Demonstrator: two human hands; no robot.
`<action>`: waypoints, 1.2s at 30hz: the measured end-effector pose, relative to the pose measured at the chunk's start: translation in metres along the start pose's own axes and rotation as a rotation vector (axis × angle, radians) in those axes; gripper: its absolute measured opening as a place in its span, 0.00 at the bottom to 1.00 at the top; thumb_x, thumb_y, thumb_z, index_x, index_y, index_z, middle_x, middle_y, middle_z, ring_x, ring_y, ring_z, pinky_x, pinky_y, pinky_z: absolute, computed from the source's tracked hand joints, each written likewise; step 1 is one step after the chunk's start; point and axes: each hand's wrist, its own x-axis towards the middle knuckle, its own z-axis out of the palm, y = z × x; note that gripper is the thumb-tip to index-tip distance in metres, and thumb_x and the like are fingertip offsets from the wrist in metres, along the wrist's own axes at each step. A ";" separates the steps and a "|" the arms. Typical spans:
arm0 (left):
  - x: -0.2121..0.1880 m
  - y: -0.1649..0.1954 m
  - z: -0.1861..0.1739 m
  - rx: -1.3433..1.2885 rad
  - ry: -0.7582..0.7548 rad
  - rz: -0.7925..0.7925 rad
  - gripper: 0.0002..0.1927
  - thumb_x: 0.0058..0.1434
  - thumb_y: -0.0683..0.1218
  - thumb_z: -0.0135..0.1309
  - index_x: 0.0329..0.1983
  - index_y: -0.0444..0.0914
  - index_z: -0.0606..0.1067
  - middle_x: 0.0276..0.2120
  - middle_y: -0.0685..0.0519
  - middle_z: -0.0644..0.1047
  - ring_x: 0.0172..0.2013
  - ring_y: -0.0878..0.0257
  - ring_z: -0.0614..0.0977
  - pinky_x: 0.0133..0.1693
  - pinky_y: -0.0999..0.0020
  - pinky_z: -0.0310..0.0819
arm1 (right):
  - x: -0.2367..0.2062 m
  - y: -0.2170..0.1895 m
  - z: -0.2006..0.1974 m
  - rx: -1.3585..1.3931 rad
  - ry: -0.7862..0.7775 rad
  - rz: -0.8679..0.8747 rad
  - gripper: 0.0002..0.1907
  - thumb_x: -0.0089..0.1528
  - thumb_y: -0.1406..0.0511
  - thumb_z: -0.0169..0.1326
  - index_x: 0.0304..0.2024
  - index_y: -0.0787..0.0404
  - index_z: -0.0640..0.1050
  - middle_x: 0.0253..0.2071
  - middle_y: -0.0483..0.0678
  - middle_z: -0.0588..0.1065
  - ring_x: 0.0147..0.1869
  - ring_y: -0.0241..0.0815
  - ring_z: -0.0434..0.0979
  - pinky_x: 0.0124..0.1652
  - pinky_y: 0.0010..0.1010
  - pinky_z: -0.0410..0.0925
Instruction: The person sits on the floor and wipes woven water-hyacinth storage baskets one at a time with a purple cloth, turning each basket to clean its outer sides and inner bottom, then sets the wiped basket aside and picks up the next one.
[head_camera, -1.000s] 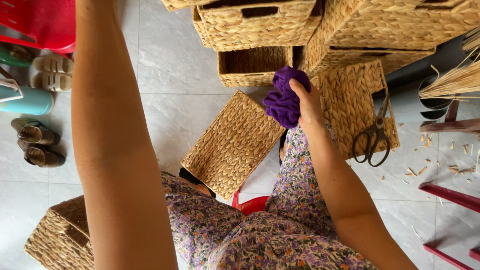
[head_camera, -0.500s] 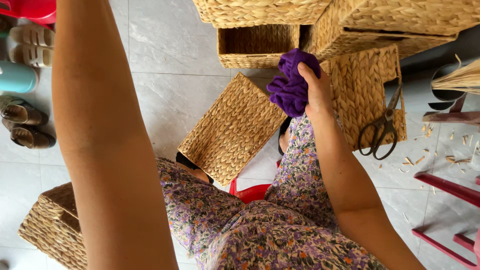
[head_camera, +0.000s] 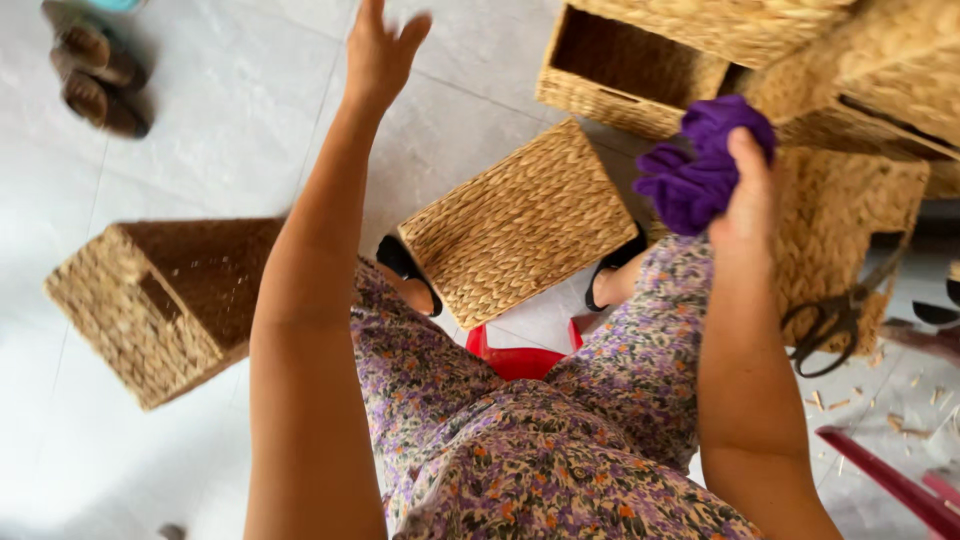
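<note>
The right hand (head_camera: 745, 205) grips a purple cloth (head_camera: 700, 165) just right of the woven basket (head_camera: 520, 225); the left hand (head_camera: 380, 50), fingers spread, is raised left of it.

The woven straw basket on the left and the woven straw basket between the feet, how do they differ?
The woven straw basket on the left lies tipped on its side, its cut-out handle and dark inside showing; the woven straw basket between the feet shows only one flat woven face, hiding its opening. The left one lies apart beside the leg; the other sits between both feet. Both are rectangular tan weave.

Purple cloth (head_camera: 700, 165) soft & ruffled, baskets (head_camera: 520, 225) rough woven straw, floor tiles (head_camera: 200, 150) smooth w/ slight gloss.
</note>
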 end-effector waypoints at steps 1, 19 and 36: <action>-0.024 -0.019 -0.018 0.027 0.035 -0.049 0.44 0.69 0.56 0.69 0.75 0.34 0.56 0.65 0.33 0.70 0.66 0.41 0.70 0.63 0.53 0.67 | 0.004 -0.003 -0.005 0.002 0.024 0.019 0.20 0.67 0.63 0.61 0.58 0.64 0.76 0.54 0.50 0.79 0.57 0.46 0.81 0.61 0.40 0.74; -0.332 -0.064 -0.164 -1.094 0.567 -1.032 0.55 0.60 0.76 0.44 0.78 0.39 0.44 0.65 0.38 0.74 0.62 0.48 0.78 0.62 0.57 0.69 | 0.074 -0.028 -0.014 -0.182 -0.056 -0.020 0.18 0.70 0.63 0.61 0.59 0.66 0.77 0.56 0.53 0.79 0.61 0.50 0.81 0.65 0.45 0.75; -0.254 -0.090 -0.284 -1.308 0.912 -0.127 0.30 0.74 0.62 0.40 0.77 0.52 0.59 0.77 0.50 0.60 0.73 0.47 0.71 0.74 0.38 0.51 | 0.050 -0.015 0.022 -0.166 -0.074 -0.126 0.17 0.65 0.65 0.63 0.55 0.63 0.78 0.51 0.50 0.80 0.54 0.44 0.82 0.57 0.39 0.75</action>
